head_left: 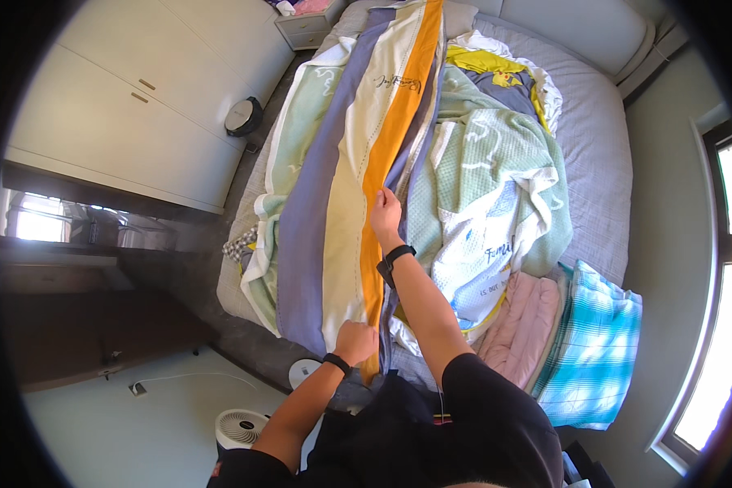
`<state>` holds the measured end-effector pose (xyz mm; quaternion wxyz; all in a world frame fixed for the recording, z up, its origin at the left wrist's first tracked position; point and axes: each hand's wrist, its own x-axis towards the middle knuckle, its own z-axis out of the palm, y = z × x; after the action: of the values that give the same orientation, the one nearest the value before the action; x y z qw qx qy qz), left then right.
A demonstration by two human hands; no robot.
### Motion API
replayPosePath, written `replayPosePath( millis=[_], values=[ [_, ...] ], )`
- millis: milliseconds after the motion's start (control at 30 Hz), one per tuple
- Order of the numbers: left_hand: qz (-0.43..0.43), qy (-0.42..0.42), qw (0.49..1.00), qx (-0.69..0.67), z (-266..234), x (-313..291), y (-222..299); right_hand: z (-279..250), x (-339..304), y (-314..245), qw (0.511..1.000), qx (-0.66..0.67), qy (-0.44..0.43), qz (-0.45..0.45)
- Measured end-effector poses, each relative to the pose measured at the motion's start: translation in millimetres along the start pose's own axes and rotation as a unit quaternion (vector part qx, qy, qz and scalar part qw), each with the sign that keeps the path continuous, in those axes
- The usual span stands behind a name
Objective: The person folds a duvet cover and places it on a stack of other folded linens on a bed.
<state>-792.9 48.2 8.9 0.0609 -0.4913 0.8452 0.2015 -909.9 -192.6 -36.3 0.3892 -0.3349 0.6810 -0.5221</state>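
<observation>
A long striped blanket in purple-grey, cream and orange lies lengthwise over the bed, its right part folded under along the orange stripe. My left hand is closed on the blanket close to its near end. Farther up, my right hand grips the orange edge, fingers curled round the fabric. Under the striped blanket and out to both sides spreads a pale green blanket with white patterns. Its right side is rumpled, with a white and blue printed part turned up.
Folded pink bedding and a teal plaid blanket sit at the bed's near right corner. Yellow and grey bedding is bunched farther back. A white fan stands at the lower left, a black bin beside the wardrobe.
</observation>
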Motion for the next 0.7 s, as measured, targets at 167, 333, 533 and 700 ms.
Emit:
replayPosePath(
  millis=[167, 333, 533, 700],
  values=[
    [-0.022, -0.004, 0.998, -0.058, 56.0, -13.4, 21.1, -47.6, -30.7, -24.2, 0.990, -0.020, 0.080, -0.114],
    [-0.129, -0.142, 0.963, -0.189, 81.8, -25.6, 9.8, -79.2, -43.7, 59.1, 0.977, -0.214, 0.002, 0.011],
    [-0.298, -0.177, 0.911, -0.225, 86.4, -71.2, -84.2, -138.8, -155.4, 171.6, 0.912, -0.232, -0.247, 0.231],
    [-0.409, -0.062, 0.888, -0.200, 92.1, -105.8, -184.4, -142.6, -238.4, 216.9, 0.931, -0.216, -0.202, 0.215]
  ],
)
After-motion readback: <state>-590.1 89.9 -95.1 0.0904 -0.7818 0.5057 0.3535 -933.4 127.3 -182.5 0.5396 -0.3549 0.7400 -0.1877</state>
